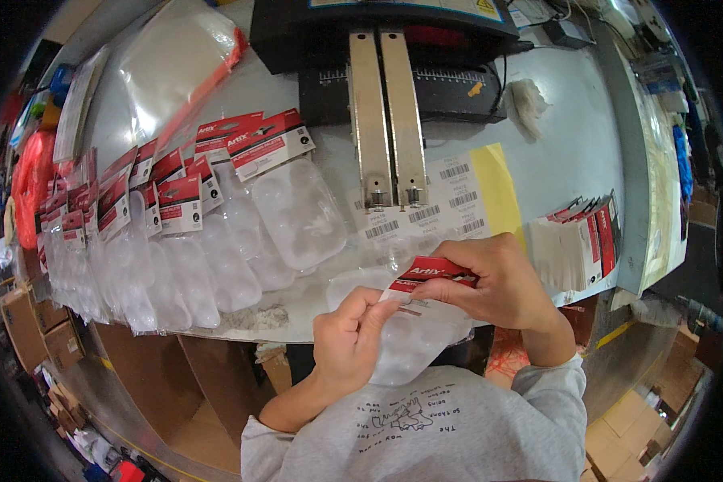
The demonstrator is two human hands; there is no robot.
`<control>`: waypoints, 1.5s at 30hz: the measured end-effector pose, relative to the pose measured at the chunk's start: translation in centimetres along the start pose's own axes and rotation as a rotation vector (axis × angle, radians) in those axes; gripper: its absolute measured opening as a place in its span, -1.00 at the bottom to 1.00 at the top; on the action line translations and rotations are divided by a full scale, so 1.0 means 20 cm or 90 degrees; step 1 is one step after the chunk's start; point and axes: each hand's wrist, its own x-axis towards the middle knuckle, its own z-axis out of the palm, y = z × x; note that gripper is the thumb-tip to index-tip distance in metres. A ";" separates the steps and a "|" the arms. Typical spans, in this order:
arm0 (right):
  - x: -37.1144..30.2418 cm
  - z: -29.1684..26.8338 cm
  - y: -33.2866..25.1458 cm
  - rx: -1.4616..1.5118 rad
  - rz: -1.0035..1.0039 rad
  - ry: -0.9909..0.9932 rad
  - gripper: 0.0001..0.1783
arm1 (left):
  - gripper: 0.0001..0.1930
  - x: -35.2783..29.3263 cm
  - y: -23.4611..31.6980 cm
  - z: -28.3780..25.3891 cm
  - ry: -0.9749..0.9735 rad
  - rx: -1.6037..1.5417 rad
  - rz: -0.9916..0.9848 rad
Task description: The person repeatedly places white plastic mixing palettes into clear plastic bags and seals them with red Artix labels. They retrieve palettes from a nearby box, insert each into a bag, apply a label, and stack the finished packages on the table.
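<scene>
At the table's front edge, a translucent white plastic palette (pixel 414 345) in a clear bag hangs below a red-and-white header card (pixel 426 271). My left hand (pixel 347 337) is closed, pinching the card's left edge between thumb and fingers. Closed on the card's right side is my right hand (pixel 502 281), its thumb on the near face and its fingers behind. The card is tilted, and its fold at the bag's mouth is partly hidden by my fingers. Under and beyond it lies a sheet of barcode labels (pixel 455 201) with a yellow edge.
Bagged palettes with red cards (pixel 181 265) overlap on the left. A palette pack (pixel 297 213) tops them. Clear bags (pixel 177 68) lie behind. A black machine with two metal bars (pixel 386 120) stands at the back. Folded header cards (pixel 570 249) are stacked at right, near crumpled plastic (pixel 528 107).
</scene>
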 end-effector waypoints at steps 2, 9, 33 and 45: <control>0.00 0.00 0.03 0.009 -0.021 0.047 -0.68 | -0.87 0.00 -0.01 0.00 -0.001 0.042 0.004; -0.11 0.01 0.15 0.345 0.274 0.003 -0.71 | -0.80 0.03 -0.08 -0.01 0.218 -0.035 0.011; 0.06 0.17 0.26 0.305 0.173 0.306 -0.83 | -0.72 0.34 -0.21 0.00 0.202 0.065 0.009; -0.67 -0.45 0.61 -0.146 0.326 0.487 -0.11 | -0.60 0.06 0.09 -1.34 0.658 0.788 0.038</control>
